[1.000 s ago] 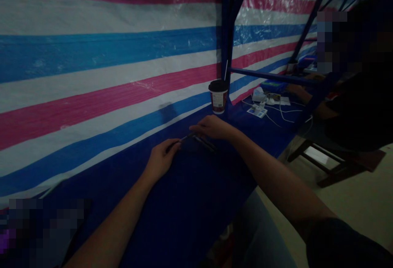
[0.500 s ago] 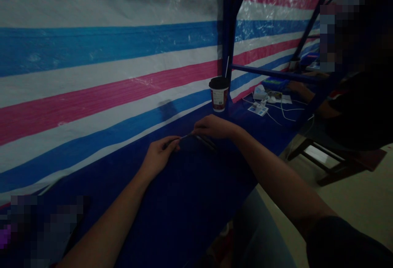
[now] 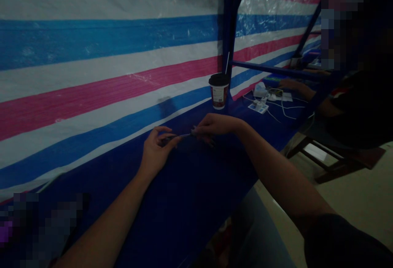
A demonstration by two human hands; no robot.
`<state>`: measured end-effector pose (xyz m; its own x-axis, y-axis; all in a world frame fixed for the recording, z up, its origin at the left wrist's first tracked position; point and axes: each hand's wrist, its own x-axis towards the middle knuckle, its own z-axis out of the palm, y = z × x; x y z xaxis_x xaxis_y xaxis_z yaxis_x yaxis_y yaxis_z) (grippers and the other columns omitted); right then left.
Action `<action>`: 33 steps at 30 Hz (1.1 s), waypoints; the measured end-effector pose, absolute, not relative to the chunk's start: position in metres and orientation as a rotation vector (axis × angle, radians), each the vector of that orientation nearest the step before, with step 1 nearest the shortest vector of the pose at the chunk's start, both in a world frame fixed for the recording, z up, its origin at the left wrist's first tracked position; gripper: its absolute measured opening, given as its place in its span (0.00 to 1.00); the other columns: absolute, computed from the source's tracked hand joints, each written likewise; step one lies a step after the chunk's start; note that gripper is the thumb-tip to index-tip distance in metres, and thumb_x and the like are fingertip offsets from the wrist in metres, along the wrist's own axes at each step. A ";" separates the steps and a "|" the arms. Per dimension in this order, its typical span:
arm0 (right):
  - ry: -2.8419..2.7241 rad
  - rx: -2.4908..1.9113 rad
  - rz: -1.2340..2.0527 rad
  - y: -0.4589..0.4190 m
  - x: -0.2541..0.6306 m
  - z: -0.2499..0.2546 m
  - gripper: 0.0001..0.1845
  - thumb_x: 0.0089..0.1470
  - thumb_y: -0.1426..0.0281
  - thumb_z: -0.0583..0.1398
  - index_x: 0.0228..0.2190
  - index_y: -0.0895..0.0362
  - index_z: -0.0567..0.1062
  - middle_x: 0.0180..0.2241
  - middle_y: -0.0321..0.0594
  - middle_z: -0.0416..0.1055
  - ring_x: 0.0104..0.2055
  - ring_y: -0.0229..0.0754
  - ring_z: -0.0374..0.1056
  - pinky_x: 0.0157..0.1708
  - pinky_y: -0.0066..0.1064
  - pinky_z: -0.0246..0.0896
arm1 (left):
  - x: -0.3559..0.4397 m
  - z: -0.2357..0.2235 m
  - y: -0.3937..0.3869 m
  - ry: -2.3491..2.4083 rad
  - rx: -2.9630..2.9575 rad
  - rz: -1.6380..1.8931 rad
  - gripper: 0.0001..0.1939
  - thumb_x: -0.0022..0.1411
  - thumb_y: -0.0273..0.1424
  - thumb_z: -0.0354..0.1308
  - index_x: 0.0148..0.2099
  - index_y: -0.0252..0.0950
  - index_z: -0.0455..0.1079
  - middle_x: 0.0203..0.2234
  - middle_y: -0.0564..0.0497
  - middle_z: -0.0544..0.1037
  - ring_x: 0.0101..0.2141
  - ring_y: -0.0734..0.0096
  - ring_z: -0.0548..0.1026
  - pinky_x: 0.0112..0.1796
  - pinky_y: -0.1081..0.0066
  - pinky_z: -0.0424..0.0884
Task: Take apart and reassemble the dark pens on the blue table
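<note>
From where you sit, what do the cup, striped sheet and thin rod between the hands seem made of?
Cup: probably paper, dull, with a pale printed panel; its dark matte lid looks plastic. Sheet: likely plastic, glossy, since it wrinkles and throws bright glints. Rod: perhaps metal, smooth, as it gleams faintly, though too dim to be sure.

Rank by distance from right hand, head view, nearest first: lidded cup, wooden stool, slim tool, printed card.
1. Slim tool: in the left hand, one end by the right hand.
2. Lidded cup: upright on the table, beyond the right hand.
3. Printed card: right of the cup.
4. Wooden stool: far right, off the table.
</note>
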<state>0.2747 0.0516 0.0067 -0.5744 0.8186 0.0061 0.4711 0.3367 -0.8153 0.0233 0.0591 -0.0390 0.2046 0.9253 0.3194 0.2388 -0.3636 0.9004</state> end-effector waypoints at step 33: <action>-1.863 -1.242 0.662 0.050 0.231 -0.011 0.22 0.50 0.73 0.60 0.48 0.56 0.66 0.22 0.26 0.65 0.24 0.35 0.61 0.28 0.28 0.53 | 0.042 -0.044 0.051 0.986 1.606 1.017 0.24 0.63 0.54 0.58 0.32 0.36 0.75 0.20 0.49 0.78 0.22 0.69 0.72 0.28 0.70 0.67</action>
<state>0.2308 0.0497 -0.0105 -0.2131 0.9226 0.3214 0.5132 0.3857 -0.7667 0.0422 0.0507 -0.0438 0.3264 0.9314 0.1613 0.1320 -0.2139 0.9679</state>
